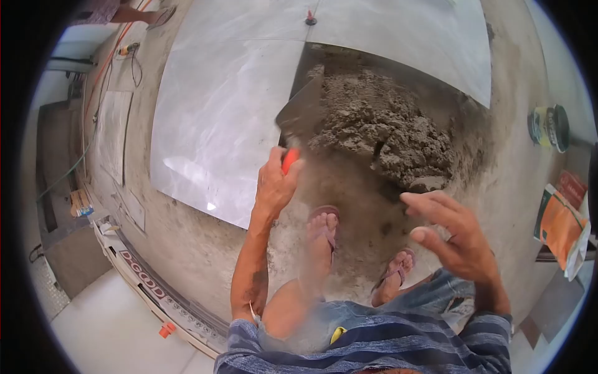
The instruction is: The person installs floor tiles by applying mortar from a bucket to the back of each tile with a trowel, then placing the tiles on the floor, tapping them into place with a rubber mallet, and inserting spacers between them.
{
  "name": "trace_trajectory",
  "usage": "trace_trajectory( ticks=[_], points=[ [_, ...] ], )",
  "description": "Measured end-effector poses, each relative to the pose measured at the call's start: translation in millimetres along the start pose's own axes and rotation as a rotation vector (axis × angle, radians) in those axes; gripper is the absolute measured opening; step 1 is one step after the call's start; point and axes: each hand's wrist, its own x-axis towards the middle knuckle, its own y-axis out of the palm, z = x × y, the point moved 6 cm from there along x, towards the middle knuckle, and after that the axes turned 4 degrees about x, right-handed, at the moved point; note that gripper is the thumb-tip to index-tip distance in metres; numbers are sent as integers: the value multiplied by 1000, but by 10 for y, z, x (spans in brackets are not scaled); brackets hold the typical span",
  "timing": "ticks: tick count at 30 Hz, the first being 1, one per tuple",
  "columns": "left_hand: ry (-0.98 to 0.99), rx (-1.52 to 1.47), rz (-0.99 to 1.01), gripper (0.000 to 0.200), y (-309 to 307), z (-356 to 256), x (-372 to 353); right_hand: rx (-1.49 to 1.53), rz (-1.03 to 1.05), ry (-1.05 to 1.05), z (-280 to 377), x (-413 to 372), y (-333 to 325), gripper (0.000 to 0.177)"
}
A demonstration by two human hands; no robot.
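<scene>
The left hand (275, 187) is closed round the red handle of a trowel (302, 115). The blade, slightly blurred, is angled away from the person over the seam between the left tile (218, 118) and the mortar (386, 121); whether it touches either, I cannot tell. The right hand (458, 234) is open and holds nothing, fingers loosely bent and thumb apart, near the close right part of the mortar. The mortar lies in a rough heap, bordered by pale tiles on its left and far sides. A red clip (310, 17) stands at a far joint. Both feet, in flip-flops, are on the floor (187, 227) just below the mortar. A tub (549, 128) and an orange bag (557, 224) lie to the right, a long box (156, 283) to the lower left. Another person's foot (162, 17) shows at the top left.
</scene>
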Motion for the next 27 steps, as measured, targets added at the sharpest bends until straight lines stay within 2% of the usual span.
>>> trace_trajectory(
  ticks=[3,4,6,7,10,12,13,16,17,18,19,21,23,25,27],
  points=[
    [-170,-112,41,44,210,144,-33,122,22,-3,-230,43,192,40],
    [-174,-71,19,50,272,134,-4,107,9,-108,-223,73,251,39],
    [-281,-79,-10,51,422,127,104,56,-16,-301,-142,83,322,36],
    [-331,-97,-32,51,525,116,214,114,-12,-313,-90,70,328,35],
    [-297,57,-90,51,968,396,775,249,20,-329,23,24,316,32],
    [-252,232,-73,49,1024,-138,722,294,76,-299,-90,81,341,30],
    [-229,318,-72,48,987,-365,668,168,-16,-444,-106,93,282,29],
    [-126,383,26,45,767,-580,343,122,-103,-443,-607,417,180,25],
    [-125,409,4,44,646,-648,202,179,-252,-388,-784,480,34,26],
    [-115,434,-14,43,507,-719,74,97,-286,-246,-933,538,-118,28],
    [-101,458,-32,42,353,-785,46,97,-395,-197,-1074,569,-245,27],
    [-66,433,-44,38,106,-543,180,156,-442,-87,-1282,640,-378,25],
    [-110,338,-41,33,-42,-326,248,219,-407,28,-1423,680,-437,25],
    [-270,131,35,27,-42,-514,220,100,-428,-81,-1494,702,-477,25],
    [-436,-397,74,24,153,-525,295,2,-415,-123,-1552,726,-509,24]
  ],
)
